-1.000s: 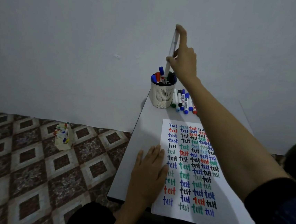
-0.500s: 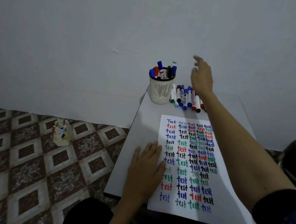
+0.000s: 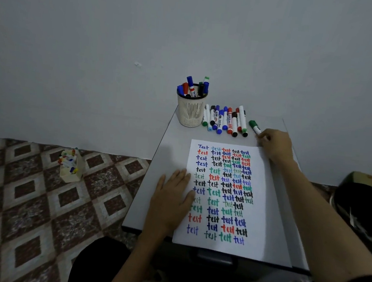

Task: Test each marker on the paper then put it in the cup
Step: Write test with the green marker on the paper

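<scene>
Over at the far right of the worktop (image 3: 176, 140), from our head view, our right hand (image 3: 276, 146) is closing on a green marker (image 3: 255, 126). The fingers (image 3: 263, 137) are curled round its near, white end, so the grip looks closed on the barrel, though whether it is fully pinched or only touching we cannot tell. The marker lies flat, just right of the row of loose markers (image 3: 225, 120) and apart from them. Its long axis runs on a diagonal: green cap pointing away and to the left, toward the wall, tail end tucked under our fingers.

Our left hand (image 3: 171, 202) is spread flat, palm down, across the left edge of the paper (image 3: 261, 216), holding nothing, just pinning the sheet. The cup (image 3: 190, 113) stands at the back left corner, already bristling with markers.

To do this pickup well, we judge, we want a firm hold near mid-barrel, lifting clear without nudging the neighbours, then the cap off. There is free white space at the right of the sheet for the next word. Keeping that left palm planted should stop the paper sliding as we write.
</scene>
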